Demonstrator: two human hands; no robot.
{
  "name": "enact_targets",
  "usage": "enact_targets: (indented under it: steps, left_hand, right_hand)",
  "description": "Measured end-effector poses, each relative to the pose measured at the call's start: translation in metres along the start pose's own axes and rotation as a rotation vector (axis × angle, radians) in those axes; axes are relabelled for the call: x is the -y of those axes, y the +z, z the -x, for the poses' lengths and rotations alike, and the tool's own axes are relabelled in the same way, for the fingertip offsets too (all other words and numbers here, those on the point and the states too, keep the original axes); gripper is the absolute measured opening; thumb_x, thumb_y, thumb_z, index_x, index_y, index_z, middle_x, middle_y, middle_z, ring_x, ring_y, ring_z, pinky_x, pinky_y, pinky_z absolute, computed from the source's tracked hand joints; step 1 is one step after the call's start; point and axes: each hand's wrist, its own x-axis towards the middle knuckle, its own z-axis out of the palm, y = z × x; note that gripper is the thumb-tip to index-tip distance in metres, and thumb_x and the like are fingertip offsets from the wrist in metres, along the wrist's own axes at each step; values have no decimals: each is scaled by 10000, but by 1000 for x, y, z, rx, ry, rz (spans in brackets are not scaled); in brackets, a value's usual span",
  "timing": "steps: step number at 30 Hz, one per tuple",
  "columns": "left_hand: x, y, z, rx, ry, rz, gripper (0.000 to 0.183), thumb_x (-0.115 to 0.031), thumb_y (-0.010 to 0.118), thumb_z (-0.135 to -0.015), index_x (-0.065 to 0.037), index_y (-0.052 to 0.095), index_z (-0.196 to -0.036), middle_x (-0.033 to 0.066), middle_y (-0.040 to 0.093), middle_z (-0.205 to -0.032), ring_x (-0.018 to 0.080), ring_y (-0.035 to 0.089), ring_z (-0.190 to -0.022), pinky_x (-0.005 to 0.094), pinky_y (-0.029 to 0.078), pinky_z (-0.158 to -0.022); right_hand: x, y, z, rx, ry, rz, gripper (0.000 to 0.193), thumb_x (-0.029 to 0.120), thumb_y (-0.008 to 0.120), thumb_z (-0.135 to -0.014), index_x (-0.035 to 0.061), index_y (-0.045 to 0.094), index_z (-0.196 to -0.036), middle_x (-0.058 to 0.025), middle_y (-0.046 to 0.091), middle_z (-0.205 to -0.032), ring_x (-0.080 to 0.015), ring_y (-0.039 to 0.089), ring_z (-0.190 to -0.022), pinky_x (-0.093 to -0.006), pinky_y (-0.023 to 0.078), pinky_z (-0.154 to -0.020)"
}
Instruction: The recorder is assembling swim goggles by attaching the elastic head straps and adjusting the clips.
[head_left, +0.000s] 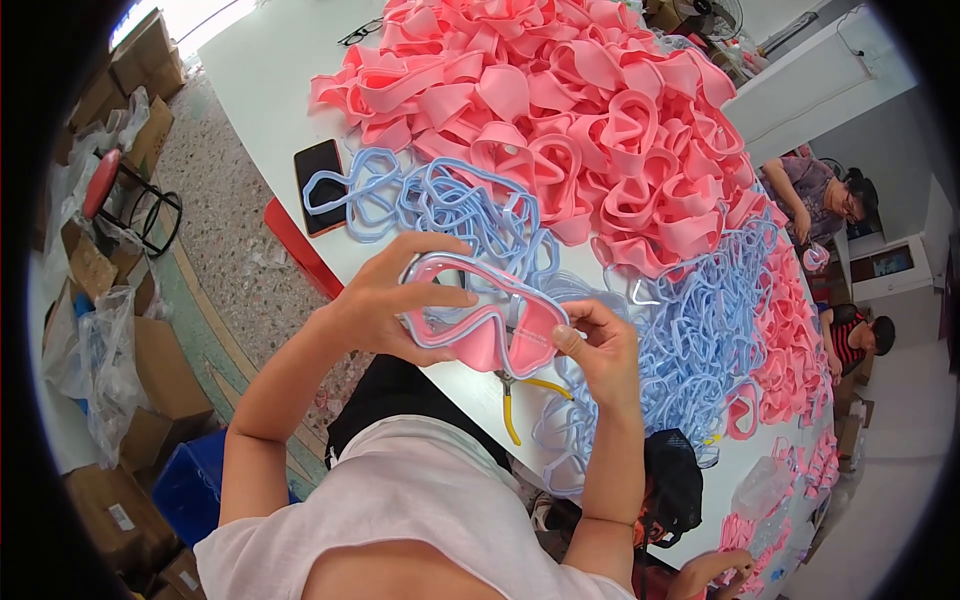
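Observation:
Between my two hands is a pink swim goggle piece (pixel 536 332) with a light blue rim around its edge. My left hand (pixel 388 300) grips its left end, fingers spread over the rim and into the opening. On the right end, my right hand (pixel 604 345) pinches the rim between thumb and fingers. Just below the goggle piece, pliers with yellow handles (pixel 508 412) lie on the white table (pixel 262 90). Beyond my hands sits a small heap of light blue rims (pixel 465 203), with a larger heap of blue rims (pixel 705 310) to the right.
A big pile of pink goggle pieces (pixel 560 85) covers the far table. A phone (pixel 318 185) and eyeglasses (pixel 360 33) lie near its left edge. Left on the floor are a red stool (pixel 101 182), cardboard boxes (pixel 160 385) and a blue bin (pixel 192 490). Several people sit along the right.

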Motion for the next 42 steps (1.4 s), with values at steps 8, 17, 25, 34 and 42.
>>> enact_targets:
  steps: [8,17,25,34,42]
  left_hand:
    - [7,5,3,-274,-31,14,499,-224,848,-481,-131,728,-957,160,575,-1171,279,591,-1022,364,503,-858]
    - [5,8,4,-256,7,29,493,-261,856,-507,-130,729,-965,173,580,-1159,294,607,-1023,366,514,-836]
    - [-2,12,7,-290,58,3,478,-250,855,-526,-129,727,-971,179,568,-1157,301,614,-1001,375,523,-820]
    - [0,25,7,-302,172,-147,496,-247,850,-507,-136,711,-970,185,566,-1142,329,610,-944,415,516,-789]
    - [18,51,23,-355,-66,-50,441,-363,777,-623,-68,698,-940,231,558,-1132,341,595,-980,411,507,-809]
  right_hand:
    - [16,8,9,2,-736,671,391,155,809,-676,115,697,-1049,-42,610,-946,-218,546,-881,-337,448,-752]
    - [23,11,5,70,-667,708,186,117,775,-690,85,701,-858,-44,596,-875,-222,511,-840,-345,410,-752]
    - [16,15,0,26,-37,5,380,183,681,-867,-1,569,-1180,-80,554,-1050,-171,553,-922,-306,458,-810]
    - [-22,9,-8,-56,-102,17,206,65,686,-812,-4,663,-1005,-12,475,-810,-98,480,-755,-238,418,-709]
    - [-16,-53,2,-576,-228,813,325,113,700,-809,28,603,-1107,-104,584,-979,-244,592,-884,-348,490,-751]
